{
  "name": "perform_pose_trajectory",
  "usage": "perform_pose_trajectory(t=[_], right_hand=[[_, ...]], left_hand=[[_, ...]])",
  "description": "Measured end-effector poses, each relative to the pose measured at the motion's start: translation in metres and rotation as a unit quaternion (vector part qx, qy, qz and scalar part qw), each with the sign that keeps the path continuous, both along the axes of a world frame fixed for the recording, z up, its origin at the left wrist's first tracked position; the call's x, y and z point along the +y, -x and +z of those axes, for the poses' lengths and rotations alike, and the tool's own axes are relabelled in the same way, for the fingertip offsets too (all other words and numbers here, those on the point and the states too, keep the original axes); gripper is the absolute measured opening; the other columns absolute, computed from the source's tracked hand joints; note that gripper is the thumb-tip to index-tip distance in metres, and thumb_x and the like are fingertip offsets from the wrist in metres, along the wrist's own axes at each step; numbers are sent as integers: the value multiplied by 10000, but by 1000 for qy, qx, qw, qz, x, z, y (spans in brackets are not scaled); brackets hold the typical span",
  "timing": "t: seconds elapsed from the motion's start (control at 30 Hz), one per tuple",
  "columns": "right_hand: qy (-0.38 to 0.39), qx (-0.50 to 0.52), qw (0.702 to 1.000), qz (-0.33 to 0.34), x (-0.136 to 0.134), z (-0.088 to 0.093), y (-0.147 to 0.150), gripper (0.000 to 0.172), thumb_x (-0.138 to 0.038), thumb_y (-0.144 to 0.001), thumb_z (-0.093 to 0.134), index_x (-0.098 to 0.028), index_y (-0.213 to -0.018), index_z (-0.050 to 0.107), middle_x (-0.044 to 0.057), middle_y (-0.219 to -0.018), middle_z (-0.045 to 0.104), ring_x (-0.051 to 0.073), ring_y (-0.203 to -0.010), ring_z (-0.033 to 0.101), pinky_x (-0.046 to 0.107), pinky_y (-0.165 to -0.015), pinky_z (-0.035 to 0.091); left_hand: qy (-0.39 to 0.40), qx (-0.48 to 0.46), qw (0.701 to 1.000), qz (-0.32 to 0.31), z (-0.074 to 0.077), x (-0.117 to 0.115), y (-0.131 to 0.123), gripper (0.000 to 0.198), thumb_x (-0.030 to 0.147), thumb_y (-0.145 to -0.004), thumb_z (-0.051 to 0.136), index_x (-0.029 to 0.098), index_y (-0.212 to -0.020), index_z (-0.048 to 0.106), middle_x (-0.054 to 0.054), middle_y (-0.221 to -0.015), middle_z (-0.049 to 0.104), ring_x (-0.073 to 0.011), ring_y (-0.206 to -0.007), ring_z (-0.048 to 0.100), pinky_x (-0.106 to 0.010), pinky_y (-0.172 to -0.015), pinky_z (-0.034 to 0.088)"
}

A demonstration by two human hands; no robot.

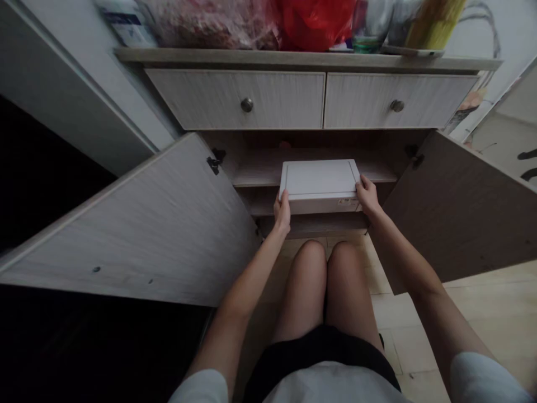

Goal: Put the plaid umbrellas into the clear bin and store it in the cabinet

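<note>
A white lidded box (321,179) with a small label on its front side is held level in front of the cabinet shelves. My left hand (282,211) is closed on its left end, the thumb up along the side. At the right end my right hand (366,194) grips the box, fingers around the corner near the lid. Behind the box runs the upper cabinet shelf (258,172), and lower shelves show beneath it. Whether the box rests on a shelf edge cannot be made out.
Two cabinet doors stand swung out, the left door (159,224) and the right door (465,207). Above are two closed drawers (285,101). The cabinet top (293,57) bears a red bag (316,22), a bottle (130,25) and other items. My knees are below the box.
</note>
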State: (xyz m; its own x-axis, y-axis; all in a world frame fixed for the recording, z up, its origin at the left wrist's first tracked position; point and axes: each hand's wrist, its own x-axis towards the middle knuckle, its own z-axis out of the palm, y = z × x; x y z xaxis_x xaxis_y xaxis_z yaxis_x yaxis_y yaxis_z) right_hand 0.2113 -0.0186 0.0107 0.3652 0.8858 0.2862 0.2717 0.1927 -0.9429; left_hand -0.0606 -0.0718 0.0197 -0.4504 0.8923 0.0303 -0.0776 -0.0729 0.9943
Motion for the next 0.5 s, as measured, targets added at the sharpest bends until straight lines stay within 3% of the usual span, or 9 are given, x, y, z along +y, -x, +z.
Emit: perform_pose_trajectory(t=[0.13,0.3,0.5], right_hand=[[5,-3,1000,-23,35,0,6,520,-249,-838,506,-75,-1316,610,168,-1389,616,263,-1353,530,472,-1180,352],[24,-33,999,-14,57,6,8,524,-193,-825,481,-28,-1309,596,214,-1358,622,269,-1316,560,452,-1166,368],[35,-140,990,6,93,10,-2,540,-315,-900,424,-59,-1355,564,215,-1344,623,292,-1273,577,502,-1104,429]], left_hand=[[17,47,999,-14,7,36,4,428,478,-967,522,181,-1238,669,-103,-1350,668,-249,-1347,547,-352,-1157,392],[17,53,997,-43,5,60,6,478,489,-996,448,167,-1284,651,-101,-1395,640,-243,-1368,528,-349,-1171,372],[81,112,988,-68,11,90,10,737,707,-944,374,203,-1463,518,-108,-1557,481,-279,-1486,376,-404,-1208,321]])
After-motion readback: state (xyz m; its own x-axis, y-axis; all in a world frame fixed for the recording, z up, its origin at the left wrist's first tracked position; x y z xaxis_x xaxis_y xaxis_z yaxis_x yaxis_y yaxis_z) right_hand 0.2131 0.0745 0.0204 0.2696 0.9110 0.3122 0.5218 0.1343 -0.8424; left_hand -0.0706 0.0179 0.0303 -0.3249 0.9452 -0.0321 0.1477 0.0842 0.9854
